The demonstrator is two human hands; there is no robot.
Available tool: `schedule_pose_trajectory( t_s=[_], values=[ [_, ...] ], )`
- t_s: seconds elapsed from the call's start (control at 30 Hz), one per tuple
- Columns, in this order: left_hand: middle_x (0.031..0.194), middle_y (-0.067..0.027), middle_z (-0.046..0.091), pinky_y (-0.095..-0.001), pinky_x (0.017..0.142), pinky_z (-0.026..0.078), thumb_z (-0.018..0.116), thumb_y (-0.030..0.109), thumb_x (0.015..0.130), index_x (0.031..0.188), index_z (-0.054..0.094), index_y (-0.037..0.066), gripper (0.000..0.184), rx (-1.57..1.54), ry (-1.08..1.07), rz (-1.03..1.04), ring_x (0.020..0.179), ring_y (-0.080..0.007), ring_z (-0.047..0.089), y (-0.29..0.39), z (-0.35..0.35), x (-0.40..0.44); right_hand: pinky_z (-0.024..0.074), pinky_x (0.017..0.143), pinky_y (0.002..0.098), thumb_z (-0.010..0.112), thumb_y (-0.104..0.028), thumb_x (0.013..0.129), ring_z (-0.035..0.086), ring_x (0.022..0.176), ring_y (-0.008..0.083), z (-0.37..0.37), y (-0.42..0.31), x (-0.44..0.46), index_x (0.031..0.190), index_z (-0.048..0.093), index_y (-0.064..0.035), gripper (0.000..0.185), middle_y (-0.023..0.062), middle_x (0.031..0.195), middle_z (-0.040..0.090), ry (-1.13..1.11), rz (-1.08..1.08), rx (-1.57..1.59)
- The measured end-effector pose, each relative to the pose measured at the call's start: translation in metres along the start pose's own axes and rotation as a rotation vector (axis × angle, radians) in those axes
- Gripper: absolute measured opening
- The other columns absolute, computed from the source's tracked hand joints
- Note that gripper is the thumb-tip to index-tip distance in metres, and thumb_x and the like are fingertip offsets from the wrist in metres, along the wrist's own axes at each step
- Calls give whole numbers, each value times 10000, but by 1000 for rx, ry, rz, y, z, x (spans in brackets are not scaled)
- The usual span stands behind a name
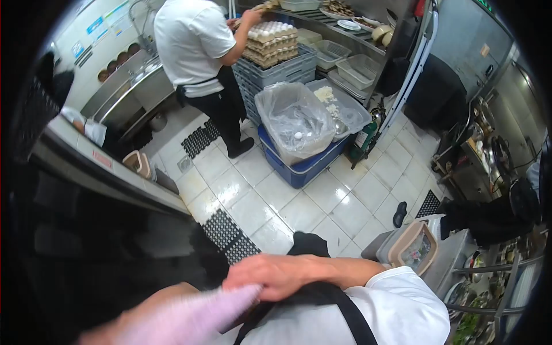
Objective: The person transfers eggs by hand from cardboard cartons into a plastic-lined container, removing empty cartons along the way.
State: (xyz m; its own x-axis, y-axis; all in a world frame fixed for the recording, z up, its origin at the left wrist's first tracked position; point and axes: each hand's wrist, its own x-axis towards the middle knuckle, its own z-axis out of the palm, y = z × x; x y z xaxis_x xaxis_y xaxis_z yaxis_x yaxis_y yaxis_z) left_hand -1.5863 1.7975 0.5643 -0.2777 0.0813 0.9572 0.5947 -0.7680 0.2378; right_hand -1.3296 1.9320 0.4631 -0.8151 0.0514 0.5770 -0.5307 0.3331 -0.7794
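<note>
A pale pink cloth stretches low in front of my body, blurred by motion. The fingers of my right hand are curled and closed at its upper end. My left hand is smeared at the bottom left edge, beside the lower end of the cloth; its fingers cannot be made out. My white shirt and black apron strap show below the hands.
Another person stands by stacked egg trays on grey crates. A plastic-lined bin sits on a blue tub. A bin with a beige rim stands right. Black mats lie on tiles.
</note>
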Motion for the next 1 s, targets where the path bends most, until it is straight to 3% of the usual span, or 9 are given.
schedule_pose_trajectory(
  t_s=[0.23,0.37,0.47,0.53,0.6,0.7,0.83,0.9,1.0],
  values=[
    [1249,-227,630,-451,889,550,601,102,928,1316,526,-34,418,-482,-530,-194,1003,-337,683,-76,131,24,521,845,401,666,-30,836,632,979,343,-99,87,31,1159,595,-41,331,125,1054,629,244,-22,-4],
    [1294,-251,610,-421,1004,498,604,28,886,1384,484,-79,523,-59,-424,-1037,1155,-311,636,-199,146,-51,499,931,415,729,-116,851,630,1079,326,-163,133,51,1209,589,-24,396,144,1143,643,-34,22,53],
    [1382,-257,544,-435,1037,456,711,166,872,1412,480,-10,613,768,-1074,-1090,1245,-419,555,-261,81,-178,491,963,412,748,-160,840,620,1108,336,-202,199,59,1245,589,-28,455,160,1160,642,-291,93,199],
    [1226,-238,657,-433,967,501,747,243,842,1354,540,-14,610,673,-1355,-1640,1153,-395,626,-259,79,-204,499,969,420,764,-220,826,625,1108,356,-228,260,57,1280,589,-36,520,187,1184,642,-525,416,238],
    [1134,-198,715,-390,850,539,718,292,910,1283,616,-8,489,343,-754,-2114,977,-271,699,-259,-31,-369,508,950,447,755,-256,819,636,1094,359,-250,319,49,1283,584,-34,542,190,1186,646,-509,678,-110],
    [1266,-172,668,-359,879,520,617,459,975,1387,546,-21,636,500,-771,-2283,1060,-236,653,-270,13,-341,516,901,498,725,-254,802,638,1084,378,-262,418,-3,1208,623,-43,468,198,1154,655,-360,1001,-697],
    [1432,-193,565,-368,1079,424,672,525,898,1422,520,-15,768,348,-764,-2304,1330,-277,531,-357,-52,-454,464,1042,491,712,-439,833,564,1244,407,-288,488,-157,1379,541,-47,693,236,1346,595,-252,1263,-667],
    [1436,-213,553,-400,1092,420,714,497,849,1412,539,11,765,551,-1152,-1994,1339,-346,522,-414,-44,-418,497,991,474,689,-390,838,619,1172,393,-300,472,-212,1280,623,-43,566,232,1222,666,-284,1440,-628],
    [1309,-250,629,-413,1046,466,707,455,850,1390,548,19,712,456,-988,-2002,1244,-372,594,-554,-13,-389,554,781,408,572,-291,847,711,857,307,-319,446,-241,983,765,-50,337,205,950,724,-291,1552,-266]
  ],
)
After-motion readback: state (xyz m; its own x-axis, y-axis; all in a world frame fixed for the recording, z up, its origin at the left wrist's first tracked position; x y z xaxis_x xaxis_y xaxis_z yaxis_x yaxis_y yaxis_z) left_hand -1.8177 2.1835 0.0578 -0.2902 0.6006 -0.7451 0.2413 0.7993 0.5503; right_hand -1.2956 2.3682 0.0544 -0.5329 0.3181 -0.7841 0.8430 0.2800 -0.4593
